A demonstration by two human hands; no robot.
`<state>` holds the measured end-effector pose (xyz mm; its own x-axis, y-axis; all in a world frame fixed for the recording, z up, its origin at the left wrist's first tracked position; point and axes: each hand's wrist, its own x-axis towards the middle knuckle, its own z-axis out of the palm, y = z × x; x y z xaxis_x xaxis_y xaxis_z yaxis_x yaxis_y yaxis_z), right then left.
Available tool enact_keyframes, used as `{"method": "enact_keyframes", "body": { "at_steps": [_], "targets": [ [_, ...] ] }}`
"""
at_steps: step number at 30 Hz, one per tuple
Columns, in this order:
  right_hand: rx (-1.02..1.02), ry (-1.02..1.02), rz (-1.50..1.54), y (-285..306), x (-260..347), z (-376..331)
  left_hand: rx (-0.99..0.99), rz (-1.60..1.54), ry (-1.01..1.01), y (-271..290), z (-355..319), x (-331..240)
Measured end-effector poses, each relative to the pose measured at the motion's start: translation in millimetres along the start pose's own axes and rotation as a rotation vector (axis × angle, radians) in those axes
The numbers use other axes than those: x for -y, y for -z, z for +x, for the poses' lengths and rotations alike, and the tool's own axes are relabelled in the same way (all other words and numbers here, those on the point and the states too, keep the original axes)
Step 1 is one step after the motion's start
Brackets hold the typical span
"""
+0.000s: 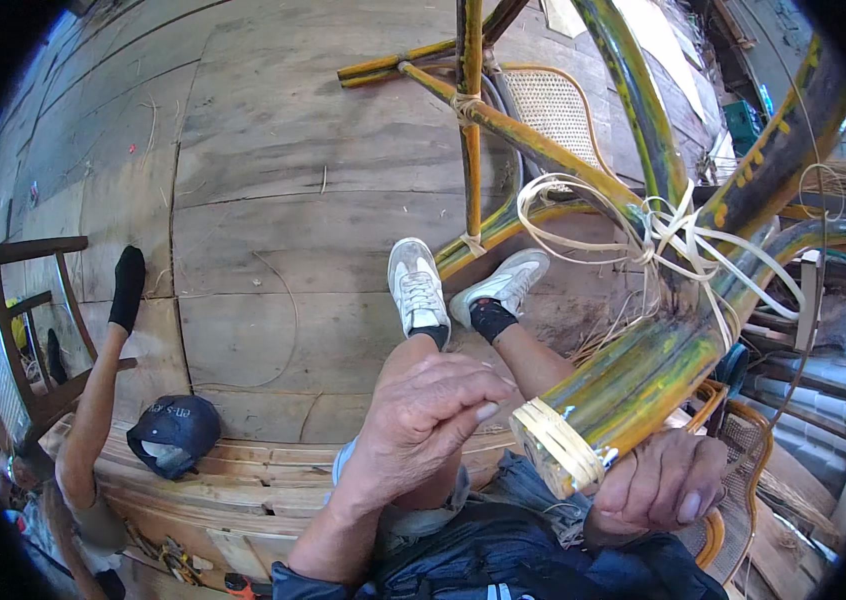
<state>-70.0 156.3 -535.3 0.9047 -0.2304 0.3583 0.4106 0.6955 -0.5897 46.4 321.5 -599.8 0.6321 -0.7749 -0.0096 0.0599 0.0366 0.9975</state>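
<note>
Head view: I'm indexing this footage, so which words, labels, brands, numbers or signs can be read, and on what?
Dark blue cap: pale lettering on it, not copied out here.
White shoes: any marks are too small to read.
Pole frame: no lettering seen.

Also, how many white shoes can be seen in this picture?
2: the left shoe, above the left hand in the picture, and, beside it, the right shoe. I see no other white shoes.
</note>
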Motion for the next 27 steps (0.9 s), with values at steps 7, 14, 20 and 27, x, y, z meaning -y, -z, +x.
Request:
{"method": "enact_keyframes", "body": {
  "at_steps": [7, 14, 20, 27],
  "targets": [
    [0.104, -0.144, 0.117, -2.7, -0.3, 19.4, 0.139, 0.007, -0.025, 0.4, 11.8, 10.9],
    [0.227, -0.022, 0.196, 17.6, -6.6, 16.9, 0.231, -0.109, -0.094, 3.1, 18.3, 22.3],
    [0.615, 0.078, 0.312, 46.7, -9.3, 14.0, 0.258, -0.045, -0.168, 7.8, 20.4, 23.3],
    [0.601, 0.001, 0.322, 48.7, -12.2, 21.8, 0.228, 0.036, -0.226, 7.1, 21.5, 22.2]
  ]
}}
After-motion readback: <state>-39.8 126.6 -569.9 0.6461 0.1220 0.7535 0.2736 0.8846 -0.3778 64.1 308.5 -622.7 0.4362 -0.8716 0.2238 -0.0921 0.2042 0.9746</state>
